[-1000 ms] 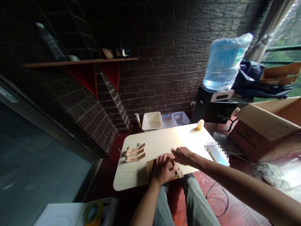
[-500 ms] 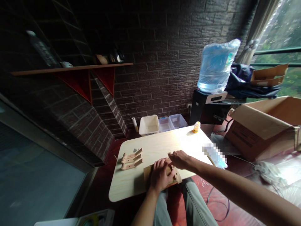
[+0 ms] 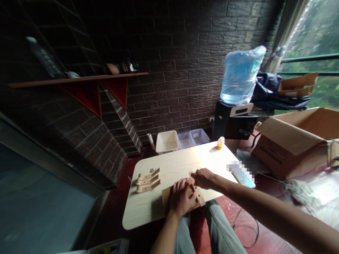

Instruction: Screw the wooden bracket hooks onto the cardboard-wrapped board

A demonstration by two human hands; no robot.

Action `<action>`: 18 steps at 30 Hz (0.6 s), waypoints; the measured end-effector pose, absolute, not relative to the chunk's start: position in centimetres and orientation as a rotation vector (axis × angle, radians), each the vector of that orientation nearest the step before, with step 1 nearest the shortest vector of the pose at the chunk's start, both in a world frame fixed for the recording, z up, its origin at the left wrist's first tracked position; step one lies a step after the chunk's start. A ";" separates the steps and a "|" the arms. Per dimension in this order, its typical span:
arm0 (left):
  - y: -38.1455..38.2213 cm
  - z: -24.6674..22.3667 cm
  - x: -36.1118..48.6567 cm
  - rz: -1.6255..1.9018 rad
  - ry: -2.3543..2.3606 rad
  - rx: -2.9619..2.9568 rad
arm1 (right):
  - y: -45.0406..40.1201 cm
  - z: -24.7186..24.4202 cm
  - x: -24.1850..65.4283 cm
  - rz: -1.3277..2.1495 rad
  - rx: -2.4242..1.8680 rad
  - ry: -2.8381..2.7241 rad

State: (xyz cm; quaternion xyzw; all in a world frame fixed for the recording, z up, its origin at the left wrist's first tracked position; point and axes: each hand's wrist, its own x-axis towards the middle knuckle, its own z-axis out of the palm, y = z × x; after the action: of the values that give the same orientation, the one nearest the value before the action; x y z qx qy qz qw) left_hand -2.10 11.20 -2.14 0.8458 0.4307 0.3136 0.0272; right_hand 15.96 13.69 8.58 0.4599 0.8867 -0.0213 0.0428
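My left hand [image 3: 182, 195] lies with spread fingers over a flat wooden piece [image 3: 165, 198] at the table's near edge, gripping it against the top. Along that piece's right side runs a light wooden strip with holes [image 3: 200, 198]. My right hand [image 3: 204, 178] is closed in a fist at the strip's far end, beside my left fingertips; whatever it grips is hidden. Several notched wooden parts with holes [image 3: 148, 182] lie side by side on the left of the pale tabletop [image 3: 140, 211]. Behind them is a small cluster of grey screws or nails [image 3: 152, 170].
A small yellow-and-clear bottle [image 3: 220, 143] stands at the table's far right corner. A blurred-out packet [image 3: 245, 178] is by the right edge. Beyond the table are a cream bin [image 3: 167, 141], a water dispenser [image 3: 227, 120] and a big cardboard box [image 3: 280, 148].
My right fist has shifted slightly to the right, and more of the strip's far end shows. My left hand stays on the wooden piece. The view has moved a little.
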 end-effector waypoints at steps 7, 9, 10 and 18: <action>11.0 -2.1 -2.1 0.993 1.364 2.614 | 14.0 8.4 15.1 -0.058 1.330 2.744; 11.0 -2.2 -2.1 0.993 1.374 2.610 | 14.0 8.3 15.2 -0.070 1.293 2.766; 11.0 -2.2 -2.1 0.996 1.376 2.609 | 14.0 8.3 15.3 -0.073 1.286 2.771; 11.0 -1.9 -2.2 0.968 1.360 2.636 | 14.6 8.7 15.7 -0.068 1.311 2.751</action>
State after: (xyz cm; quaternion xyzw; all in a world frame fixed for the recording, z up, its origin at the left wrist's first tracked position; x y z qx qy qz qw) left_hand -2.18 10.98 -1.89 0.8448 0.4358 0.3104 0.0108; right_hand 15.75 14.59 8.68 0.4297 0.9015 -0.0222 0.0464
